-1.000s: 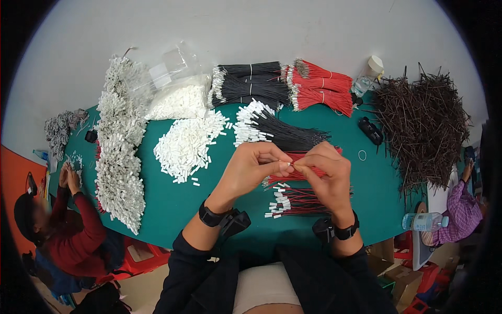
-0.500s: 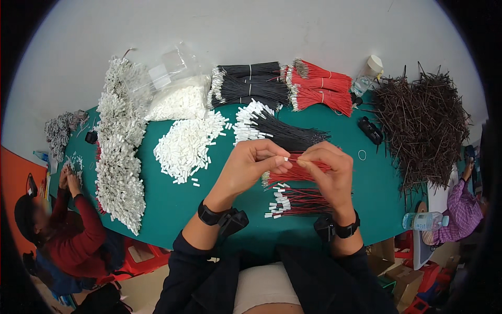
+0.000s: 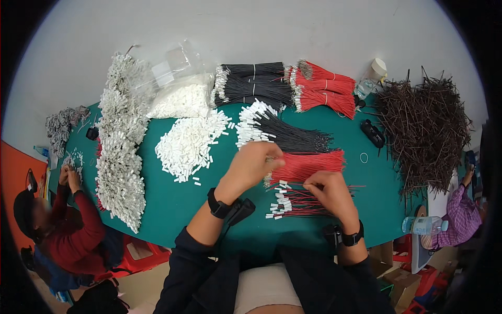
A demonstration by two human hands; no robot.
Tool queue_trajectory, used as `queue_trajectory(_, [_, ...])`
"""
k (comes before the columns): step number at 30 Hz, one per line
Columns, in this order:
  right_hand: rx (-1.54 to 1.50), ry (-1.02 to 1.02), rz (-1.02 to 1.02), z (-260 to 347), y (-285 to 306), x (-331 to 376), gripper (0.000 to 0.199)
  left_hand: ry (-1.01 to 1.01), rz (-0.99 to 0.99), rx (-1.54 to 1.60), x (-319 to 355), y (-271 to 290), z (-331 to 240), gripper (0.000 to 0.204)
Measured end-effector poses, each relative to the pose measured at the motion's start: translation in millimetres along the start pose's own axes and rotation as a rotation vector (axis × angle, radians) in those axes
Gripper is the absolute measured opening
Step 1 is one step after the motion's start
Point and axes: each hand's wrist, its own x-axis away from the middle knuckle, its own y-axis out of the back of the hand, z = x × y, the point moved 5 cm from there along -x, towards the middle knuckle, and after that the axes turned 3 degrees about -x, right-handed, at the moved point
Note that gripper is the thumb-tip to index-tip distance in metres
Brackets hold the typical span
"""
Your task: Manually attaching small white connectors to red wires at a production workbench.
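My left hand is over the left ends of a loose bundle of red wires, its fingers blurred. Lower and to the right, my right hand is closed, thumb and finger pinching a thin red wire whose tail sticks out to the right. Beneath that hand lies a row of red-and-dark wires with white connector housings on their left ends. Just above the red bundle are black wires ending in white housings.
A heap of loose white housings and a clear bag of them lie left. Beyond are tied black bundles and red bundles. A long white pile and a dark wire pile flank the green table. Co-workers sit either side.
My hands have moved apart. The left has drawn back slightly to the left over the red bundle's ends; the right has come down to the row of wires with white housings.
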Motion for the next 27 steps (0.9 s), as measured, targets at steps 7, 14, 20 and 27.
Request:
queue_trajectory(7, [0.203, 0.029, 0.048, -13, -10, 5, 0.013, -0.207, -0.563, -0.493, -61, 27, 58, 0.020])
queue_trajectory(14, [0.196, 0.135, -0.012, -7, -21, -18, 0.013, -0.272, -0.503, -0.628, -78, 23, 67, 0.017])
queue_trajectory(20, [0.274, 0.266, -0.237, -3, -36, -45, 0.011, -0.282, -0.490, -0.558, -59, 32, 44, 0.013])
queue_trajectory(27, [0.331, 0.297, -0.209, -23, -51, -51, 0.008, 0.084, -0.190, 0.344, -24, 28, 39, 0.014])
